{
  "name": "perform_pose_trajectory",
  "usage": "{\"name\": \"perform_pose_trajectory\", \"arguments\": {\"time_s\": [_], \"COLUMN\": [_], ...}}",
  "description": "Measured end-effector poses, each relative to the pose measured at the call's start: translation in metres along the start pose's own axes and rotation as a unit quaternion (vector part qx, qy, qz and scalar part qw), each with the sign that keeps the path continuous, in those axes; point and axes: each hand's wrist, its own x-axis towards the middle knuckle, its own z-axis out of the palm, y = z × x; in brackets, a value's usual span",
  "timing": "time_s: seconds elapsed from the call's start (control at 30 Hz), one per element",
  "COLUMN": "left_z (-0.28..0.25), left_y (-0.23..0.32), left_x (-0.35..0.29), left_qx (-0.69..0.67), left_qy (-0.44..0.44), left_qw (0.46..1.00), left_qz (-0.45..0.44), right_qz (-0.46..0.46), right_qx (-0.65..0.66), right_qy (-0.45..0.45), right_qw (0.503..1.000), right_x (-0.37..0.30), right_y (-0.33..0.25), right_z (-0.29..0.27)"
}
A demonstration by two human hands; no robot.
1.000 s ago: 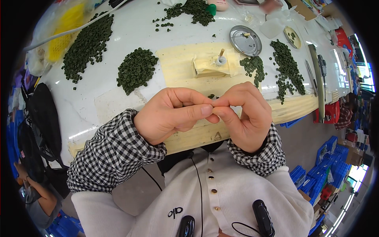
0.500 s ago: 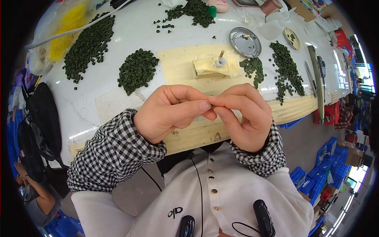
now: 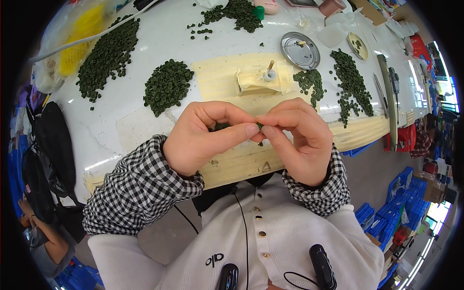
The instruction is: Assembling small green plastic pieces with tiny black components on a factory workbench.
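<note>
Above the table's near edge, my left hand (image 3: 191, 142) and my right hand (image 3: 304, 145) meet fingertip to fingertip. Between their thumbs and forefingers is a small dark green round piece (image 3: 260, 126), mostly covered by the fingers. More green pieces (image 3: 220, 126) show in the curl of my left hand. Just beyond the hands stands a tape-wrapped block (image 3: 249, 86) with a small white cup (image 3: 270, 76) and a thin stick in it. A heap of similar cup-shaped green pieces (image 3: 167, 87) lies left of the block, and flatter green pieces (image 3: 309, 83) lie right of it.
Other green heaps lie at the far left (image 3: 108, 55), far middle (image 3: 244, 17) and right (image 3: 352, 82). A round metal lid (image 3: 290, 54) sits behind the block. Tweezers (image 3: 380, 94) lie near the right edge; a black bag (image 3: 55, 150) hangs at left.
Both hands have shifted slightly upward and their fingers have moved a little. Green now shows between the fingertips and inside my left hand.
</note>
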Motion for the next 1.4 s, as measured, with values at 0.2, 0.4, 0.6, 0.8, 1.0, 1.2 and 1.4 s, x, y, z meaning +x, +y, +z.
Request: {"name": "perform_pose_trajectory", "arguments": {"time_s": [0.2,0.4,0.6,0.8,1.0,1.2,1.4], "left_z": [-0.003,-0.0017,-0.0011,-0.0003,-0.0004,-0.002,-0.0027], "left_y": [-0.0053,-0.0018,0.0012,0.0011,-0.0007,-0.0014,-0.0012], "left_x": [0.0014,0.0,-0.0027,-0.0021,-0.0008,-0.0021,-0.002], "left_qx": [-0.009,0.03,0.13,0.126,0.111,0.112,0.125], "left_qy": [-0.014,0.004,0.017,0.024,0.024,0.028,0.025], "left_qw": [1.0,0.999,0.991,0.991,0.993,0.993,0.992], "left_qz": [0.007,0.02,0.026,0.027,0.037,0.023,0.026], "right_qz": [-0.011,0.045,0.125,0.14,0.129,0.125,0.11], "right_qx": [-0.017,0.067,0.183,0.189,0.188,0.182,0.165], "right_qy": [0.002,-0.012,-0.013,-0.015,-0.008,-0.006,-0.013], "right_qw": [1.0,0.997,0.975,0.972,0.974,0.975,0.98], "right_x": [0.0,-0.0022,-0.0045,-0.0048,-0.0042,-0.0048,-0.0046], "right_y": [0.0001,0.0011,0.0032,0.0029,0.0036,0.0033,0.0031], "right_z": [0.0008,0.0002,0.0016,0.0022,0.0033,0.004,0.0042]}}
